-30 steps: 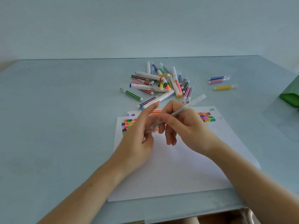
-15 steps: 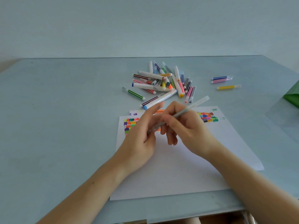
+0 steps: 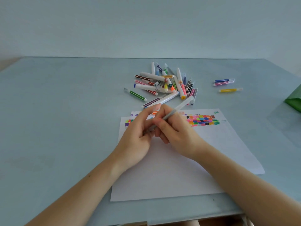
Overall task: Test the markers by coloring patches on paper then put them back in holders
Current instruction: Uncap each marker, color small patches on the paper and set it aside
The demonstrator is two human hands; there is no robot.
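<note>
Gripping a pale marker (image 3: 177,108) in both my right hand (image 3: 177,132) and left hand (image 3: 138,137) above the paper (image 3: 162,173) at the bench's (image 3: 65,111) near edge. Many patches (image 3: 202,120) are coloured; the pile (image 3: 164,84) mid-bench remains loose, no holder plainly visible.

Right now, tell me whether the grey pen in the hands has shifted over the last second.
Yes. The grey pen has shifted left: its far end now overlaps the right edge of the marker pile, where earlier it stood clear to the right of it.
</note>
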